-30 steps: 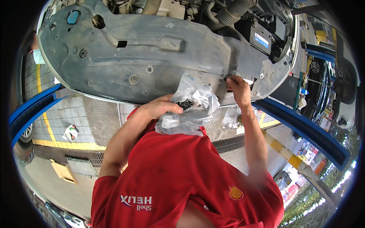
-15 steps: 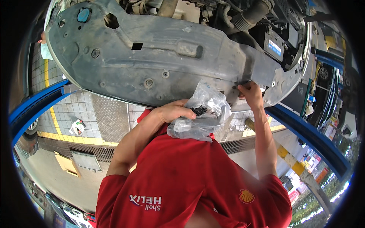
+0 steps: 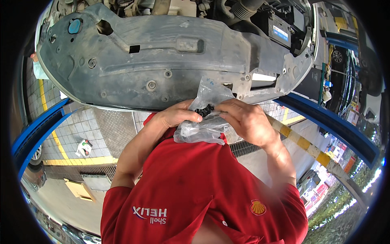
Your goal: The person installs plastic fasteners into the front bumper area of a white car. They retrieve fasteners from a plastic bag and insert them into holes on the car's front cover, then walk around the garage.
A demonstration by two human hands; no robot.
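Observation:
In front of my chest my left hand (image 3: 177,114) is closed on a clear plastic bag (image 3: 198,131), its thumb across the near side. Small black plastic clips (image 3: 204,110) sit in the bag's mouth beside that thumb. My right hand (image 3: 250,120) reaches in from the right, bent fingers at the clips and the bag's edge. What lies between its fingertips is hidden. Just beyond both hands spreads the dark grey plastic cover (image 3: 134,77) at the car's front, with round fasteners (image 3: 151,85) and holes in it.
Past the cover lies the engine bay with a battery (image 3: 280,32) and a ribbed air hose (image 3: 245,10). Blue lift arms (image 3: 40,122) stand on both sides. A yellow-and-white striped pole (image 3: 302,144) slants at right. A white bottle (image 3: 84,148) is on the tiled floor.
My right hand has left the cover's right part and come to the bag, its fingers now at the black clips. My left hand still holds the bag. The view has shifted slightly.

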